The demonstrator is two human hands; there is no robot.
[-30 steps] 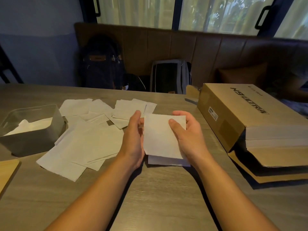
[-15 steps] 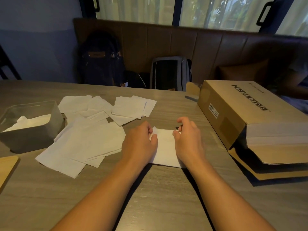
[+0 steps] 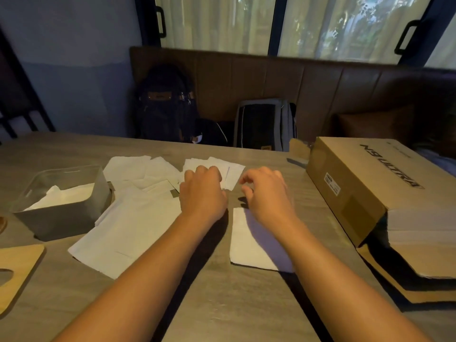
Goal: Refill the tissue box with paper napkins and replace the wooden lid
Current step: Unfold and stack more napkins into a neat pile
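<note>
The grey tissue box (image 3: 61, 223) stands open at the left with white napkins lying inside it. Its wooden lid (image 3: 17, 265) lies flat at the bottom left edge. Loose paper napkins (image 3: 138, 218) are spread beside the box. A folded napkin stack (image 3: 246, 245) lies on the table, partly under my right forearm. My left hand (image 3: 202, 193) rests with bent fingers on the far napkin pile (image 3: 234, 171); its fingertips are hidden. Just beyond the folded stack, my right hand (image 3: 266, 193) hovers with loosely curled fingers and holds nothing.
A long cardboard box (image 3: 357, 183) lies at the right, open at its near end with white sheets inside. Two backpacks (image 3: 167, 104) (image 3: 266, 124) lean on the bench behind the wooden table (image 3: 222, 304).
Both hands held up a napkin over the stack, pressed it down flat, then let go. They have moved forward, the left onto the far napkin pile.
</note>
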